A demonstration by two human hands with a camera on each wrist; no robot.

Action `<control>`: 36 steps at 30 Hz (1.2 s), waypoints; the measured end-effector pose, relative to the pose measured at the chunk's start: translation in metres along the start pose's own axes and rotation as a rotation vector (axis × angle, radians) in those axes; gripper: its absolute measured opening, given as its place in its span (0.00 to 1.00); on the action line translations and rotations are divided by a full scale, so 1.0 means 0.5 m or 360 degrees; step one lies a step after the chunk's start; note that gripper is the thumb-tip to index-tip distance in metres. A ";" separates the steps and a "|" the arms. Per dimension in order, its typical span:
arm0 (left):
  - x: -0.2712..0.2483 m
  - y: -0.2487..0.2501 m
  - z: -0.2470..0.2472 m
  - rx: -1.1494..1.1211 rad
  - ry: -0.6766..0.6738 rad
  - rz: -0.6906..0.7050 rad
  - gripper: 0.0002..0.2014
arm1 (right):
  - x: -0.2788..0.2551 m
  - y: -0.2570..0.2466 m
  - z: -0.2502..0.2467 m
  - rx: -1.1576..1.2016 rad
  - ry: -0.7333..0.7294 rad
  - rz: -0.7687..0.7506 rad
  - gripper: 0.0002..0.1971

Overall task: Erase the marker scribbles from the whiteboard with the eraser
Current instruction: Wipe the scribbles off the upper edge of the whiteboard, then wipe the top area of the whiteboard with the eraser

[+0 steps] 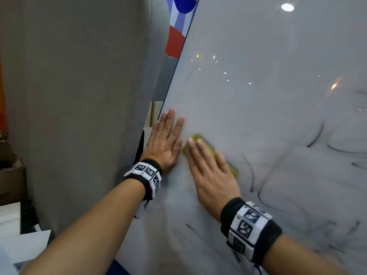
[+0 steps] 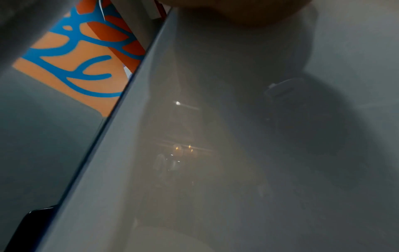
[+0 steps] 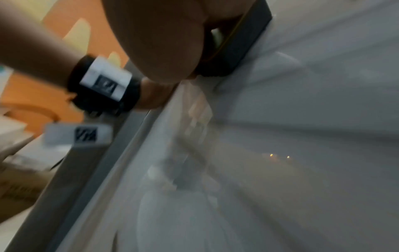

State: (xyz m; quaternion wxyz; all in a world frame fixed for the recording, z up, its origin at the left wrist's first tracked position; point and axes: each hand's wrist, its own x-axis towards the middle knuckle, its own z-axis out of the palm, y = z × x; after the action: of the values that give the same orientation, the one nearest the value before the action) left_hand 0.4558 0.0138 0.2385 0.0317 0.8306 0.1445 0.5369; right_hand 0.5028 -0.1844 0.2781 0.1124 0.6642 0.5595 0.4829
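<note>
Nearest the head camera, both bare forearms reach up from the bottom edge, each wrist wrapped in a black band point(image 1: 252, 231) carrying white blocks with black square markers; beyond them the whiteboard point(image 1: 268, 56) fills most of the view, a pale glossy sheet tilted to the right, its thin dark left edge running up beside a grey fabric panel point(image 1: 79, 96), with a strip of red, white and blue pattern point(image 1: 178, 22) showing between the two; black marker scribbles point(image 1: 315, 136) curl across the board's right and lower parts, while the area around the hands looks smeared and mostly wiped; small lights glint in the surface; the left hand point(image 1: 165, 142) lies flat on the board close to its left edge, fingers straight and slightly spread, holding nothing; the right hand point(image 1: 211, 172) sits just beside it, fingers extended over the eraser point(image 1: 195, 138) and pressing it against the board; the eraser is yellow-green on top and blurred, peeking out past the fingertips and along the hand's right side; in the right wrist view its dark felt underside point(image 3: 244, 42) meets the board under the palm; whether the thumb curls round it I cannot tell.
</note>
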 end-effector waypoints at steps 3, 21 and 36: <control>0.000 -0.008 0.005 0.0026 -0.0010 0.0034 0.29 | -0.024 -0.017 0.016 -0.0003 -0.0162 -0.0227 0.33; 0.154 0.096 -0.075 -0.0333 0.0058 0.0152 0.29 | 0.104 0.158 -0.085 -0.0075 0.0180 0.0146 0.34; 0.543 0.355 -0.247 -0.0258 -0.0202 0.0285 0.32 | 0.163 0.583 -0.321 -0.0050 0.0497 0.1234 0.34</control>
State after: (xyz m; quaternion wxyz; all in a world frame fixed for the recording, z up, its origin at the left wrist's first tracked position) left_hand 0.4847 -0.0942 0.5669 0.0596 0.8671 0.0236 0.4939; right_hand 0.5569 -0.2796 0.6027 -0.1538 0.7425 0.2710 0.5929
